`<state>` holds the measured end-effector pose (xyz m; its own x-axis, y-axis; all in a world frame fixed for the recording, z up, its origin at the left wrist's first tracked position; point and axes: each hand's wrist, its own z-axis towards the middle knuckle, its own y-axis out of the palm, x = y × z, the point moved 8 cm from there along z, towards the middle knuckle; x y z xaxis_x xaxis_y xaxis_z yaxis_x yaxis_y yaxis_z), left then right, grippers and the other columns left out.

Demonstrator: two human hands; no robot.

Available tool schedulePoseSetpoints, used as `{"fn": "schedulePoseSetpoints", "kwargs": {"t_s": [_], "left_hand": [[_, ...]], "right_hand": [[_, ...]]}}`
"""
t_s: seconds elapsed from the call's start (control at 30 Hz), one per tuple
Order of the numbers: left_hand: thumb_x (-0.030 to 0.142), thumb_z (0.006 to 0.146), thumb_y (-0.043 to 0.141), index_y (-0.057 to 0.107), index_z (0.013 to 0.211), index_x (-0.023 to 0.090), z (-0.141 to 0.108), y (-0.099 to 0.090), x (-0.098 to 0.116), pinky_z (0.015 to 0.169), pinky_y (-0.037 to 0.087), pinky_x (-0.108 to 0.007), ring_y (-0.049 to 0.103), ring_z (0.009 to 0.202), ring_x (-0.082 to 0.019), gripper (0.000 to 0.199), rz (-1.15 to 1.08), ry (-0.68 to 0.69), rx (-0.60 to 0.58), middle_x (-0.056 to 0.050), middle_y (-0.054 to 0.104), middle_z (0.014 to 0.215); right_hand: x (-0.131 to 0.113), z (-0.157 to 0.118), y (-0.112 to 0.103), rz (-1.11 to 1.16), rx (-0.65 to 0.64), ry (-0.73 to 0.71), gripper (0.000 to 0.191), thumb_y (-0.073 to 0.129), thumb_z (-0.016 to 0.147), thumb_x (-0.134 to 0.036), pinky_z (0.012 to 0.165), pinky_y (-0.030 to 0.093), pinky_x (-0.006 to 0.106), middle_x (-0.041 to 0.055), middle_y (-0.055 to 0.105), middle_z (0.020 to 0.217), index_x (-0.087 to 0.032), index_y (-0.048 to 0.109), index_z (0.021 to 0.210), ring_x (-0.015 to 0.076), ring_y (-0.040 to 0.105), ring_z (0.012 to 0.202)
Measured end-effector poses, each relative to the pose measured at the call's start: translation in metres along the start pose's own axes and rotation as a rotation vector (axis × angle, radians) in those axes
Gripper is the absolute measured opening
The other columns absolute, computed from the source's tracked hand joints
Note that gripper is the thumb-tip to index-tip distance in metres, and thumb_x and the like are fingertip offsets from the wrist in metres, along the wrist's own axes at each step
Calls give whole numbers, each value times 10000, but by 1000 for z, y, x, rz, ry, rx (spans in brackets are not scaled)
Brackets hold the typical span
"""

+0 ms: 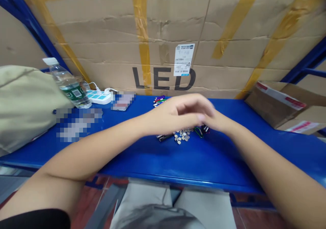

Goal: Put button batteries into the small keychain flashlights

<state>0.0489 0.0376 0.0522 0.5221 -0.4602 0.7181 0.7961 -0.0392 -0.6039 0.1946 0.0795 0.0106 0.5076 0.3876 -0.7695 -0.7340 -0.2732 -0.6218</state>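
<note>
- Fingers (195, 104) of the left hand (173, 117) were curled over the fingers (207, 118) of the right hand (221, 123) and touched them. Motion blur hid the fingertips, so it could not be told whether either hand was gripping anything.
- Directly below the fingers, on a blue metal shelf (203, 161), lay a loose pile of silver button cells (182, 135), the things nearest both hands.
- Just left of that pile, under the left hand, lay two black cylindrical batteries (165, 138).
- Just right of the pile, under the right fingers, sat a green wire loop (199, 132), probably a clip, beside a small dark object (205, 129).
- Beyond the fingers, at the shelf's back edge, lay a bundle of slim coloured tubes (159, 101).
- Farther left stood a white power strip (98, 97) and a tilted plastic water bottle (68, 84), against a khaki fabric bag (25, 106). Two pixelated items (78, 124) (123, 100) lay nearby.
- Behind the fingers stood a cardboard box printed "LED" (163, 77), and an opened carton (277, 103) sat off to the right.
</note>
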Motion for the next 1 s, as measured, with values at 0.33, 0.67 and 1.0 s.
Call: {"fn": "schedulePoseSetpoints", "kwargs": {"t_s": [0.33, 0.67, 1.0], "left_hand": [[299, 845, 568, 637, 1073, 156, 17, 21, -34, 750, 467, -304, 619, 829, -183, 279, 95, 137, -71, -56, 691, 954], [294, 852, 535, 676, 936, 174, 5, 6, -39, 696, 466, -281, 611, 719, -161, 203, 90, 165, 100, -26, 698, 826], [383, 864, 549, 662, 916, 160, -1, 13, -30, 711, 494, -265, 631, 754, -146, 256, -101, 210, 61, -33, 699, 843]], "right_hand": [[-36, 5, 14, -63, 94, -113, 221, 427, 883, -378, 621, 379, 269, 2, 533, 727, -192, 497, 785, 146, 478, 691], [-19, -10, 17, -265, 208, -149, 209, 399, 921, -327, 760, 401, 313, 60, 644, 919, -187, 552, 944, 197, 573, 857], [-29, -15, 25, -229, 179, -218, 191, 418, 917, -346, 760, 395, 319, 40, 628, 902, -207, 543, 874, 193, 560, 850]]}}
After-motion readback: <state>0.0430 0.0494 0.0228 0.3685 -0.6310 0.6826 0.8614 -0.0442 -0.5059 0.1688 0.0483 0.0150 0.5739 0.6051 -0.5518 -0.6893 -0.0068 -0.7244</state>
